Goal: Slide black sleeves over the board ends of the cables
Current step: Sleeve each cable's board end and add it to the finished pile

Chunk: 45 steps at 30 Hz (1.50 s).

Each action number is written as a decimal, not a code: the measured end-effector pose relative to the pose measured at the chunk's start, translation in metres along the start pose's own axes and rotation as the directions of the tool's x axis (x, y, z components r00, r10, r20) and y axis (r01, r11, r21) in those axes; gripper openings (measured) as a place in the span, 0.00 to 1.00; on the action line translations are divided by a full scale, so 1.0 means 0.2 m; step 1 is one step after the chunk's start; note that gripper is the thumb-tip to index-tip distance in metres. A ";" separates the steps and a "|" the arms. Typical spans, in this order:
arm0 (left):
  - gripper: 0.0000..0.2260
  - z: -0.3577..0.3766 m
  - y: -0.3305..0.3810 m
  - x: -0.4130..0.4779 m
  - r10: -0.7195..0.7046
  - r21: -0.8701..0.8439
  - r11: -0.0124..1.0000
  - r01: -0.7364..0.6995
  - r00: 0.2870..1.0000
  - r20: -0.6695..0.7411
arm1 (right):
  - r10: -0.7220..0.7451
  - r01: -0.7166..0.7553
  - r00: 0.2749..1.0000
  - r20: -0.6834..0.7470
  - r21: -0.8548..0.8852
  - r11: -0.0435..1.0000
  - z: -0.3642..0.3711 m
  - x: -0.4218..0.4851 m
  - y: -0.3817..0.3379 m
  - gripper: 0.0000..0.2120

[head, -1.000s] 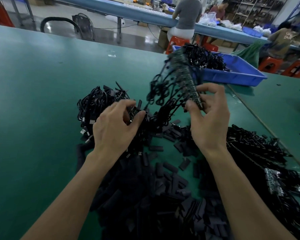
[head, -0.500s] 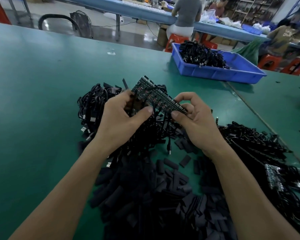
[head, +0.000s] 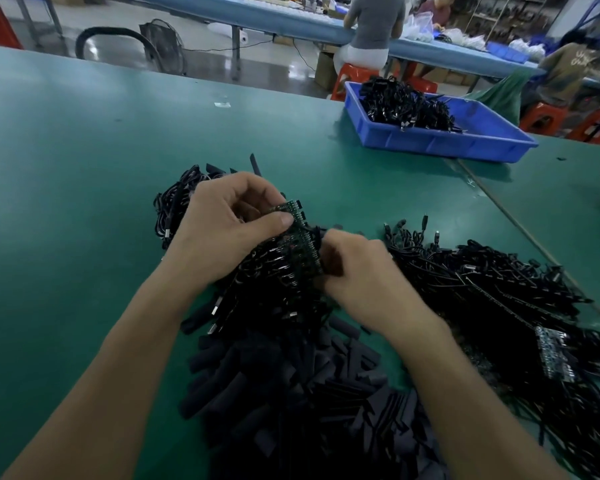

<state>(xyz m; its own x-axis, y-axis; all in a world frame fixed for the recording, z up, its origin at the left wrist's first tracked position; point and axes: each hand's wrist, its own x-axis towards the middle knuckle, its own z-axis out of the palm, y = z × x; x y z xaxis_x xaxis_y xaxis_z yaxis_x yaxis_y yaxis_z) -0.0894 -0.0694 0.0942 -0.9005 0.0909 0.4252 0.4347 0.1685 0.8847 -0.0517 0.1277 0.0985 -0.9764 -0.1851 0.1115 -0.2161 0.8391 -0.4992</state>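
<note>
While the left hand (head: 222, 230) pinches a green circuit-board strip (head: 303, 245) trailing black cables (head: 267, 285), the right hand (head: 357, 271) grips its near end (over loose black sleeves (head: 291, 393))

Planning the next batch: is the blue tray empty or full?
Partly full: the blue tray holds black cables heaped at its left; its right is bare.
</note>
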 end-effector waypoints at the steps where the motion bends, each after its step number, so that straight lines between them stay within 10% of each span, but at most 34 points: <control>1: 0.07 -0.01 0.00 0.00 -0.013 0.007 1.000 0.013 1.000 0.018 | -0.002 0.001 1.000 0.026 0.005 1.000 0.03 -0.01 -0.02 0.15; 10: 0.08 -0.03 -0.01 -0.01 -0.054 0.099 0.994 0.053 0.998 0.008 | 0.110 -0.111 0.994 0.017 0.102 0.989 0.17 -0.03 -0.08 0.10; 15: 0.07 -0.01 0.02 0.00 -0.025 0.073 0.997 0.029 0.998 -0.058 | 0.019 0.121 0.930 -0.367 0.354 0.927 0.10 0.00 -0.15 0.09; 20: 0.06 0.02 0.06 -0.01 -0.069 -0.116 0.991 0.064 0.997 -0.045 | -0.048 0.170 0.979 -0.198 0.665 0.727 0.07 0.08 -0.12 0.06; 38: 0.09 0.02 0.09 -0.03 -0.191 -0.263 0.942 0.210 0.977 0.097 | -0.139 0.071 0.990 -0.001 0.862 0.501 0.04 0.11 -0.03 0.03; 45: 0.09 0.05 0.06 -0.04 -0.202 -0.267 0.940 0.211 0.977 0.064 | -0.110 0.054 0.994 0.019 0.779 0.625 0.01 0.11 -0.02 0.06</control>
<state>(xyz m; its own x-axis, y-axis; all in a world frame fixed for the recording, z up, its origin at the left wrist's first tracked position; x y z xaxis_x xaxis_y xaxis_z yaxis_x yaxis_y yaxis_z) -0.0778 -0.0582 0.0999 -0.9673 0.1175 0.2250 0.2160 -0.0840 0.9728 -0.0730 0.1196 0.1010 -0.9465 -0.2862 0.1492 -0.1888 0.1163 -0.9751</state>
